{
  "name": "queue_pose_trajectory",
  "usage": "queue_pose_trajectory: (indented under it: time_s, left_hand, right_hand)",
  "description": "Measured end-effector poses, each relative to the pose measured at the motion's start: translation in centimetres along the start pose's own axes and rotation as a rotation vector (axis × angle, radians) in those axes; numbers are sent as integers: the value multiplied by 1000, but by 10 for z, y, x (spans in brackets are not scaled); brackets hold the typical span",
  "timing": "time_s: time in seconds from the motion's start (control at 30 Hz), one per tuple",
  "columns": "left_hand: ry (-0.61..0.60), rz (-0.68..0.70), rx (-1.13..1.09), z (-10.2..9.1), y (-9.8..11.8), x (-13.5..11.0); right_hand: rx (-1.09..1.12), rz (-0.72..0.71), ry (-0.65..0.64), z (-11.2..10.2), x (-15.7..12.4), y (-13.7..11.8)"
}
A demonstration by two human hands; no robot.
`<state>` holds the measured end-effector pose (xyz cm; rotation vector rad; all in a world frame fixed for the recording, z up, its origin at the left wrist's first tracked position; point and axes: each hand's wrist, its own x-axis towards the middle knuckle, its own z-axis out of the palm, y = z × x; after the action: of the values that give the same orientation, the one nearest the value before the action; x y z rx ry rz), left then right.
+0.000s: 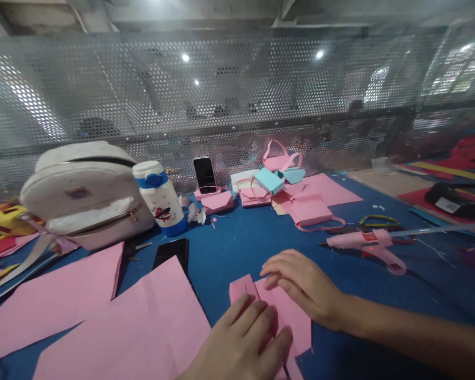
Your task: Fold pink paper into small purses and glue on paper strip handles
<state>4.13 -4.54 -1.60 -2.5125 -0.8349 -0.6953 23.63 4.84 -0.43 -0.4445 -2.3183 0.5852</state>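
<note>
Two hands, left hand and right hand, are laid on the folded pink paper at the near bench edge; fingers are stretched flat, nothing gripped; edges are probably best kept aligned during pressing.

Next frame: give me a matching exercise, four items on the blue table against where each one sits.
Items
1. glue gun
2. water bottle
3. standing phone
4. folded pink paper

Places
A. under the left hand and right hand
B. right beside the white backpack
C. propped upright at the mesh wall
D. lying flat next to the scissors

Pairs: 1-D, 2-B, 3-C, 4-A
</note>
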Motion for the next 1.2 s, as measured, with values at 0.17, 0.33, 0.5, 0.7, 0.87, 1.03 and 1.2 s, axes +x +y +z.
queue_pose_trajectory:
  time_s: [0.17,0.33,0.5,0.7,0.87,1.03,1.2]
  left_hand:
    - [-97,-6,-92,-6,0,1]
    - [-103,-18,-163,-18,1,7]
    - [-100,-41,-223,-24,2,13]
    - [-68,-90,-255,-26,3,14]
    - [-41,-106,-256,-30,4,16]
    - [-27,-114,-244,-30,5,16]
    - [-21,-112,-249,-31,4,16]
  right_hand:
    - [5,-44,70,-7,2,-6]
    - [-177,-292,-73,-26,-7,-22]
    - [-452,-566,-281,-34,-35,-50]
    - [-455,-561,-467,-19,-63,-72]
    - [-429,-535,-382,-18,-55,-81]
    - [-417,-533,-352,-15,-56,-84]
    - [-376,-556,-347,-5,-63,-83]
